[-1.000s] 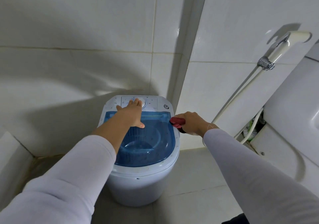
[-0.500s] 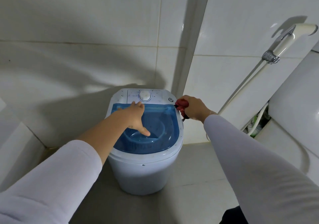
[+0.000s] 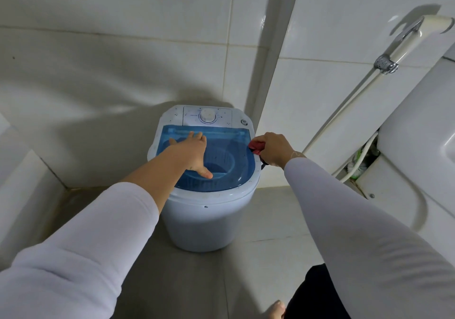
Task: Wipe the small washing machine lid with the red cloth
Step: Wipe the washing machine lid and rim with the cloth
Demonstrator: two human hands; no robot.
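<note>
A left hand (image 3: 190, 153) lies flat on the blue lid (image 3: 221, 168), fingers straight, while the right hand (image 3: 274, 151) grips a red cloth (image 3: 256, 145) at the lid's three o'clock edge.

No text can be read anywhere. The control panel (image 3: 207, 116) at the back edge of the small washing machine (image 3: 206, 222) carries a faint printed word left of its dial (image 3: 207, 115) and tiny marks around it, all too blurred to make out.

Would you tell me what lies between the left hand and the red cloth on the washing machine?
In the head view, only bare blue lid lies between the left hand resting on it and the red cloth, which the right hand grips at the lid's right edge.
</note>
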